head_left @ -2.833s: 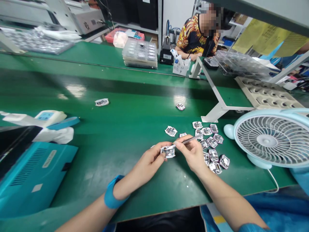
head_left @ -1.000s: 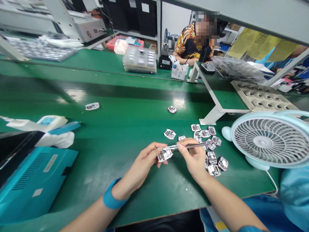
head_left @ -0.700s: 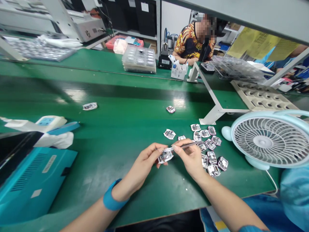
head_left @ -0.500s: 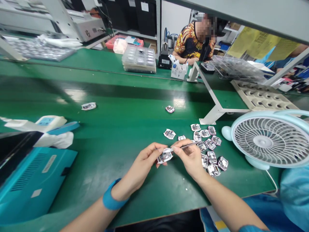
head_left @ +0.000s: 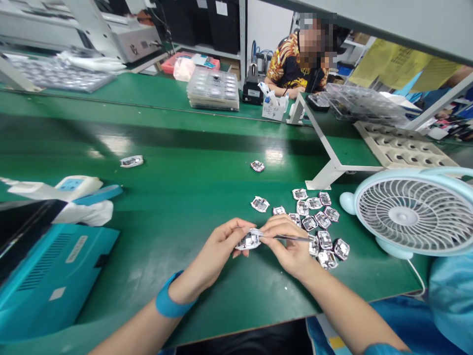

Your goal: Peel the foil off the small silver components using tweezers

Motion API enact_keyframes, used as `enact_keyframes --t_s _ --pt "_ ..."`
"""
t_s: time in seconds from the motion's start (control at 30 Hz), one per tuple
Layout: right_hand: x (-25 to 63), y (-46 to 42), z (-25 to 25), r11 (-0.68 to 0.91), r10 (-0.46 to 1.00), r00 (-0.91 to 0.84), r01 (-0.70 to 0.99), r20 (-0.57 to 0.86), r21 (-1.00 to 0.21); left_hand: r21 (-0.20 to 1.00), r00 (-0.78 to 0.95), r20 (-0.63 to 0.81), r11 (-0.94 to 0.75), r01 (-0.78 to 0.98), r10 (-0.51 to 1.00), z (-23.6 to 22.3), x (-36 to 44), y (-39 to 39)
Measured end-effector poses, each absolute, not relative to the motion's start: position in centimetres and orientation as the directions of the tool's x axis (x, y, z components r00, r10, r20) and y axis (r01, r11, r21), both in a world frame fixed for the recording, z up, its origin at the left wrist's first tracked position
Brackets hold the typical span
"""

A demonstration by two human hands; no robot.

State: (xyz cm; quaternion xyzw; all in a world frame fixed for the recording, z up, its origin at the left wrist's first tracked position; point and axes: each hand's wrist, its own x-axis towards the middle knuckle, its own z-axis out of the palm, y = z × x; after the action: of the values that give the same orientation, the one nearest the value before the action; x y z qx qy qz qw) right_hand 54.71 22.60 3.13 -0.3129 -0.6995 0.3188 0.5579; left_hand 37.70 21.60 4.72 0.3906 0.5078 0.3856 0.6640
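The left hand point(head_left: 218, 241) pinches a small foil-edged component point(head_left: 249, 240) between thumb and fingers. The right hand point(head_left: 288, 242) grips slim metal tweezers point(head_left: 291, 238), their tip at the component. More components point(head_left: 324, 240) lie scattered just beside it on the green workbench point(head_left: 166, 261).

Little shiny parts point(head_left: 324, 240), mostly in a messy pile
One part point(head_left: 248, 241) is held up at the pile's 9 o'clock, with thin tweezers point(head_left: 291, 238) touching it.

Electronics workshop: green workbench point(head_left: 177, 197), scattered components point(head_left: 324, 240)
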Motion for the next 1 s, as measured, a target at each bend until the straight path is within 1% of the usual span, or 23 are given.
enact_keyframes --t_s 0.17,0.37,0.63,0.73,0.83,1.0 --pt "54.72 22.71 3.08 0.527 0.843 -0.145 0.021 0.519 -0.85 0.904 0.197 -0.382 0.409 -0.123 0.903 4.99 37.74 21.51" --pt "54.7 22.72 3.15 0.381 0.917 -0.119 -0.027 0.381 -0.924 0.907 0.201 -0.381 0.407 -0.111 0.903 5.18 37.65 21.49" --pt "54.79 22.92 3.17 0.208 0.958 -0.185 -0.076 0.218 -0.975 0.912 0.21 -0.38 0.403 -0.079 0.901 4.54 37.76 21.67" --pt "54.89 23.05 3.23 0.156 0.96 -0.219 -0.105 0.176 -0.982 0.912 0.207 -0.382 0.403 -0.074 0.901 4.44 37.78 21.73" --pt "54.87 23.15 3.31 0.116 0.97 -0.197 -0.147 0.144 -0.982 0.91 0.201 -0.391 0.41 -0.064 0.898 4.46 37.72 21.72" --pt "54.62 23.1 3.13 0.12 0.98 -0.141 -0.154 0.142 -0.981 0.909 0.199 -0.398 0.415 -0.047 0.895 4.28 37.63 21.66"
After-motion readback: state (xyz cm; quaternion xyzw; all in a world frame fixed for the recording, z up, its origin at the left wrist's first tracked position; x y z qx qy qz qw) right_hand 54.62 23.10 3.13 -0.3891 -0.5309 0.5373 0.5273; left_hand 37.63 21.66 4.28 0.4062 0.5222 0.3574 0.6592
